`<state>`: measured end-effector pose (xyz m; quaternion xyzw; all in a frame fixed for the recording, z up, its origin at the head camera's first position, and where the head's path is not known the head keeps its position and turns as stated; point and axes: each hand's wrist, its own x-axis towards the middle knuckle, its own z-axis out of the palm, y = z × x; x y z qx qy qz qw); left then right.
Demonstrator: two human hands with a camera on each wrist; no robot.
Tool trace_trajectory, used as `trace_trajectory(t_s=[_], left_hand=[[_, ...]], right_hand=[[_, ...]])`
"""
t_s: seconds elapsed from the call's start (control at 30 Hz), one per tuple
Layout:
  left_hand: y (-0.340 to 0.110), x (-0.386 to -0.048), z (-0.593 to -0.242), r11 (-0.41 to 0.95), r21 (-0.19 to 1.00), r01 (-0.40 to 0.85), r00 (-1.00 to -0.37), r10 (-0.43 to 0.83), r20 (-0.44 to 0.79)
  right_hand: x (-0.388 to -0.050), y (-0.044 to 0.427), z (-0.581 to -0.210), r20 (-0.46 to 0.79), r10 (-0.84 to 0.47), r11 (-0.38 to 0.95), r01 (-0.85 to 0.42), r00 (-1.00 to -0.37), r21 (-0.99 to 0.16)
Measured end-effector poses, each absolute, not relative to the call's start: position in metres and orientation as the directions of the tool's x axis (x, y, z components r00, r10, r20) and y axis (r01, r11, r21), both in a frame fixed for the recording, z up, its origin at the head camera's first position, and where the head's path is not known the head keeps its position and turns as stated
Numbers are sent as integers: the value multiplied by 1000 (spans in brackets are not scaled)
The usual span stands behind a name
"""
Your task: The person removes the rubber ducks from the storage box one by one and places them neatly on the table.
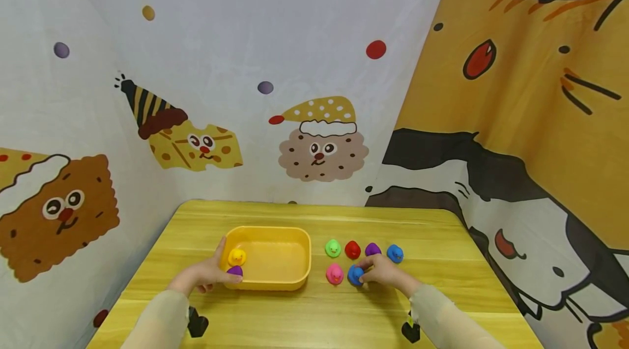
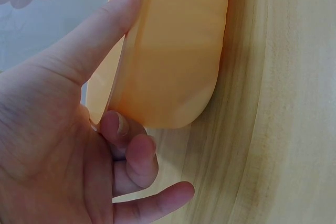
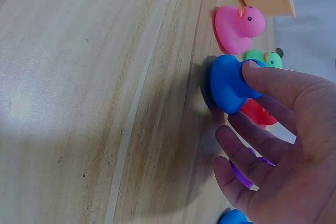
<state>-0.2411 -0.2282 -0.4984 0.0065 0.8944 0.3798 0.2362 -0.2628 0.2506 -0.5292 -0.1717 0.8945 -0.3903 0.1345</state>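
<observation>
The nearer blue duck [image 1: 354, 276], just beside the pink duck [image 1: 334, 274], was pinched in the right hand [image 1: 383, 271]; the left hand [image 1: 208, 272] gripped the yellow tray [image 1: 275, 285]. A wood-grain table [image 1: 295, 316] lay beneath; cartoon-printed cloth [image 1: 236, 37] hung beyond it.

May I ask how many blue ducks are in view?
2: the front blue duck, held by the right hand, and the rear blue duck, at the back row's right end.
</observation>
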Motion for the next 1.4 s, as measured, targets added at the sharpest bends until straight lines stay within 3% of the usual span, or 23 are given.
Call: trace_trajectory(t_s=[0.9,1.4], left_hand=[[-230,-242,-498,709,688,-157,-892,197,-407],[-229,-241,-500,710,683,-172,-889,187,-419]], right_hand=[[-264,247,-531,-81,-413,639,-226,-907,-735],[-272,240,-513,-79,-399,673,-233,-914,-702]])
